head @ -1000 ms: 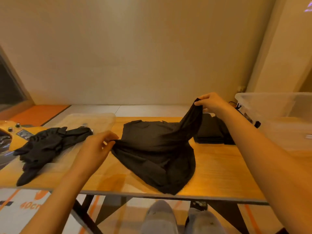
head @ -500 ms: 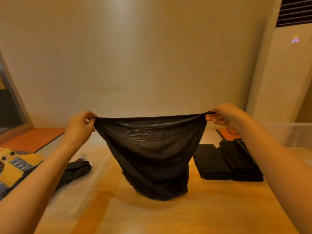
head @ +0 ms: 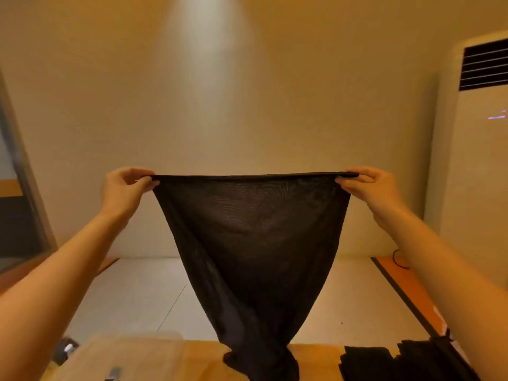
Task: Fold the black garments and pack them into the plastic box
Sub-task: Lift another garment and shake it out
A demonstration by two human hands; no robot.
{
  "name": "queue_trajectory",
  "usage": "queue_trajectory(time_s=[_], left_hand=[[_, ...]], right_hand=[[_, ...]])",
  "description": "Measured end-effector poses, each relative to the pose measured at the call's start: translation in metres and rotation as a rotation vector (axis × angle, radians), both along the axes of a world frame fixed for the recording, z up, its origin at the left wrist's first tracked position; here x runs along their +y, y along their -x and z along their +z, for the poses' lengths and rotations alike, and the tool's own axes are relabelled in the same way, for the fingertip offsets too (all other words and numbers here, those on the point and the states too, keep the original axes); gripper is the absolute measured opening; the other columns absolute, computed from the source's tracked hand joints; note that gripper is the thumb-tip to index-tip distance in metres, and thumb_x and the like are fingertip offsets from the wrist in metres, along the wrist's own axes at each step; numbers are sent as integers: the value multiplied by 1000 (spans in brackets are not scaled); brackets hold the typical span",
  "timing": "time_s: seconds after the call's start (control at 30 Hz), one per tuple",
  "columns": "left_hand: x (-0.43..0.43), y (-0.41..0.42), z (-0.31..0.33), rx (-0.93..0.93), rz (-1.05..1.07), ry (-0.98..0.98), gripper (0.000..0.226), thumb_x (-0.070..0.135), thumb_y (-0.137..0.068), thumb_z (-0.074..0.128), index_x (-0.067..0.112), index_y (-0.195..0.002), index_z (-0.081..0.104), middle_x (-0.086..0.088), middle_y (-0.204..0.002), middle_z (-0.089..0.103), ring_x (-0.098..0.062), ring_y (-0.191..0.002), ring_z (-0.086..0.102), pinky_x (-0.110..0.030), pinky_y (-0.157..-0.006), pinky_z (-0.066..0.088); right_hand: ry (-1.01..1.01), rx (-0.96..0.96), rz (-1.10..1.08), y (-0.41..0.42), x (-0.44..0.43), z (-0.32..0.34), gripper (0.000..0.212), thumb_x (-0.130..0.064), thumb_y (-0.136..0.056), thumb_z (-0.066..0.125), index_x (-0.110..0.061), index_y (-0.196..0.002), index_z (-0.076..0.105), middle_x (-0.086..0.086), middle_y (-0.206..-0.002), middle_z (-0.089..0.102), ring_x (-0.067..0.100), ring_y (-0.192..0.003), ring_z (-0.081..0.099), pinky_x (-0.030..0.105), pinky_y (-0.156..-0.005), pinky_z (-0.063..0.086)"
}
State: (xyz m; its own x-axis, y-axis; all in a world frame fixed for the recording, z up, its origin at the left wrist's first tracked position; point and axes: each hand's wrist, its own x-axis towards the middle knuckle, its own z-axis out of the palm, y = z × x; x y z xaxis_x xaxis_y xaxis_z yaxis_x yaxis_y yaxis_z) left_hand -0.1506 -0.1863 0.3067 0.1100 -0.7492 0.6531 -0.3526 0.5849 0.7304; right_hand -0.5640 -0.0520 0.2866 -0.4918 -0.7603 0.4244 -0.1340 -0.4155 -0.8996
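Black garment (head: 253, 243): sheer, with a fine mesh weave showing through. Folded garments (head: 365, 364): solid black. Table (head: 203, 361): warm tan wood grain. Wall (head: 247, 105): plain cream. Floor (head: 137, 292): pale off-white, with an orange strip (head: 406, 287) at right. Air conditioner (head: 472, 160): white, dark horizontal vent slats.

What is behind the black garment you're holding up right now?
Around the black garment, pinched at its hem by the left hand and right hand, show plain wall and pale floor. The cloth covers whatever lies directly behind it, including the table edge there.
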Motion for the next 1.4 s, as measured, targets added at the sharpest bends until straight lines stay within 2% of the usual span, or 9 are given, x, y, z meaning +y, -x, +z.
queue_trajectory(time_s=[0.13,0.3,0.43,0.53,0.73,0.83,0.93,1.23,1.4], left_hand=[[18,-7,24,-86,-16,182,20,0,-81,71,13,-95,69,-10,-93,69,-23,-87,67,-30,-84,52],[65,-26,3,-60,-136,169,10,-4,-84,66,5,-89,67,3,-65,71,-7,-58,68,-14,-61,55],[109,-56,-21,-284,-165,32,16,2,-86,65,18,-84,68,-4,-73,71,-13,-64,67,-12,-60,54],[138,-71,-30,-337,-173,-4,15,4,-85,66,19,-84,69,10,-68,71,-17,-75,64,-9,-61,52],[173,-99,-26,-429,-208,-142,9,8,-89,61,13,-90,68,-4,-85,71,-18,-75,69,-12,-62,53],[176,-108,-25,-299,-256,-186,11,8,-90,58,6,-96,67,-10,-83,72,-15,-69,70,-13,-61,55],[168,-115,-37,-225,-301,-279,13,9,-89,59,5,-99,67,-17,-88,71,-20,-73,70,-18,-64,57],[88,-107,-123,-429,-389,-699,17,4,-85,64,0,-100,71,-19,-97,71,-27,-87,68,-27,-74,58],[35,-86,-133,-480,-216,-595,10,3,-93,56,0,-94,66,-20,-97,67,-28,-88,66,-25,-71,55]], right_hand=[[186,106,-60,0,17,15,14,-1,-88,62,-7,-101,63,12,-89,70,11,-75,72,15,-67,54],[154,228,-248,1,61,-13,21,-20,-92,63,-2,-103,64,2,-65,64,14,-53,62,25,-54,48],[22,302,-234,-10,102,-36,22,-29,-92,62,-8,-94,68,4,-82,61,15,-73,57,27,-69,46],[-44,288,-119,-19,130,-47,20,-27,-94,58,-9,-88,67,4,-92,66,15,-87,62,26,-82,51],[-37,257,-38,-37,173,-47,20,-23,-96,53,-11,-85,64,4,-88,67,14,-80,65,14,-59,54],[-16,208,-22,-44,181,-39,20,-22,-98,51,-13,-86,64,3,-85,67,14,-76,65,15,-54,53],[-81,208,12,-48,176,-37,19,-23,-98,51,-14,-88,65,4,-86,67,18,-78,65,18,-56,55],[-451,295,146,-44,92,-106,21,-23,-97,52,-8,-99,66,11,-100,68,20,-89,66,24,-68,51],[-484,216,106,-43,20,-117,25,-19,-99,50,2,-102,63,20,-109,65,25,-92,64,26,-64,49]])
